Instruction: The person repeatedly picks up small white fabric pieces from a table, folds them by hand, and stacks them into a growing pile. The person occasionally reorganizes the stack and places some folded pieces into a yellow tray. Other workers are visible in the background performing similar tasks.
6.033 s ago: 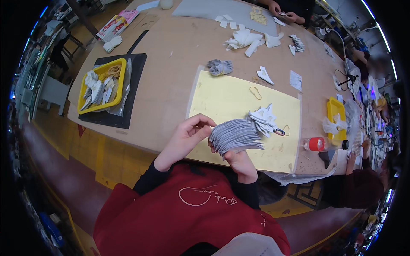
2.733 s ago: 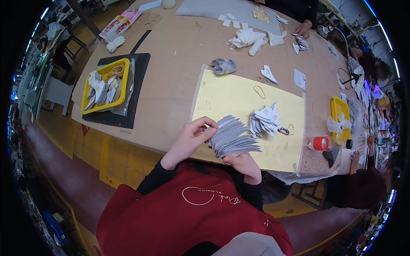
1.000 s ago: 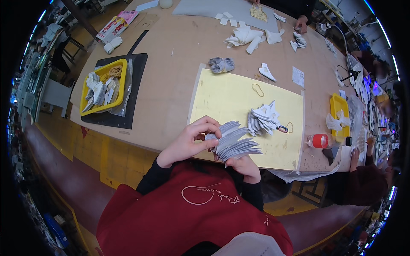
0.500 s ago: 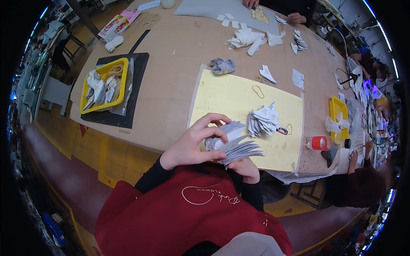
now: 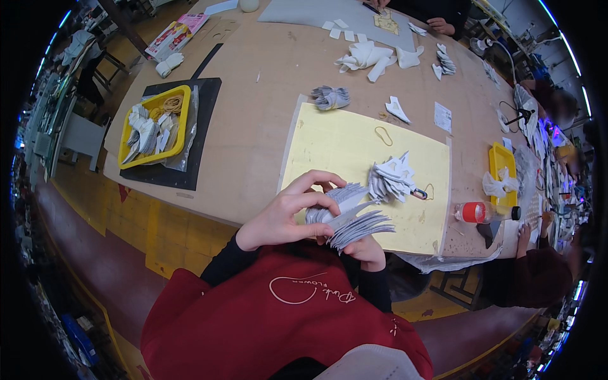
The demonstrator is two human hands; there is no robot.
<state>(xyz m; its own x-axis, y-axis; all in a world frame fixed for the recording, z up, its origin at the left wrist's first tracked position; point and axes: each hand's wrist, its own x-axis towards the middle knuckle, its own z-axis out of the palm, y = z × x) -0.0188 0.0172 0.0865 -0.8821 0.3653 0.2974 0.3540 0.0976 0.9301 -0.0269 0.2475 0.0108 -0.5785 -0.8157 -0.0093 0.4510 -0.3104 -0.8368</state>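
Note:
A thick stack of thin grey-white cut pieces (image 5: pixel 361 229) is held above the near edge of the table, its layers fanned apart. My left hand (image 5: pixel 284 214) grips the upper part from the left, thumb and fingers on the layers. From below, my right hand (image 5: pixel 368 251) clasps the near, lower part; most of its fingers are hidden behind the stack. Just beyond lies a loose pile of similar white pieces (image 5: pixel 391 179) on the yellow sheet (image 5: pixel 342 136). A pen-like tool (image 5: pixel 418 193) sticks out beside that pile.
A yellow tray (image 5: pixel 185 123) of pieces and rubber bands stands on a black board at left. A bottle (image 5: pixel 484 212) lies at right near another yellow tray (image 5: pixel 503 158). A tied bundle (image 5: pixel 330 98) rests at the sheet's far edge. Across the table, another person's hands (image 5: pixel 440 26) show.
The held stack and my hands have shifted very slightly right, with the near layers a little more spread. Across the table, the other person's hand has moved slightly.

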